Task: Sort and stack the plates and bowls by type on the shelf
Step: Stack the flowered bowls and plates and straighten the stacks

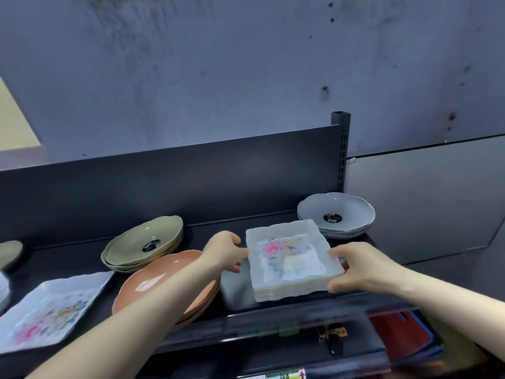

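A stack of several square white plates with a pink flower print stands on the dark shelf. My left hand grips its left edge and my right hand grips its right edge. Left of it lies a stack of orange bowls, partly hidden by my left forearm. Behind those sits a stack of green bowls. A stack of grey bowls stands at the shelf's right end. A larger square floral plate lies at the left front.
Another green dish shows at the far left edge, with a white stack just below it. The shelf has a dark back panel and a slotted upright post. Below the front edge a lower shelf holds red items.
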